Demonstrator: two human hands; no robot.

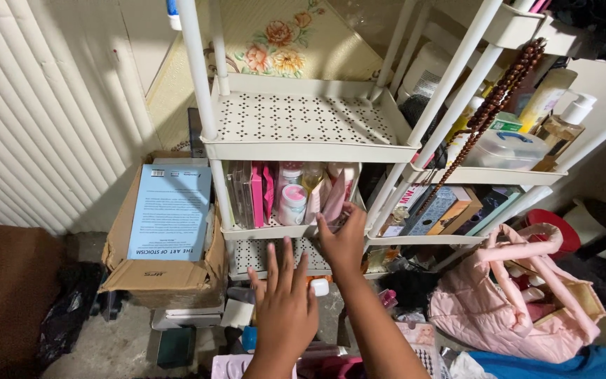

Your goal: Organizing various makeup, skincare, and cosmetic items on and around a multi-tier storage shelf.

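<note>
Head view: right hand [345, 242] reaches into the middle tier of the cream shelf rack [308, 149], fingers closing on a pale pouch [334, 200] w/ the pink jar [292, 203] just left of it; grip looks partial. Left hand [283, 309] hovers below the rack, fingers spread, holding nothing. Blue book [170, 210] in cardboard box [163, 277] left of rack. Step, I judge: sorting that tier; next needs a firmer pinch.

On the middle tier of the white shelf rack [296, 231], you have a pale pink pouch [334, 200] standing upright beside a round pink-lidded jar [292, 203], with flat pink packets [261, 195] left of it.
</note>
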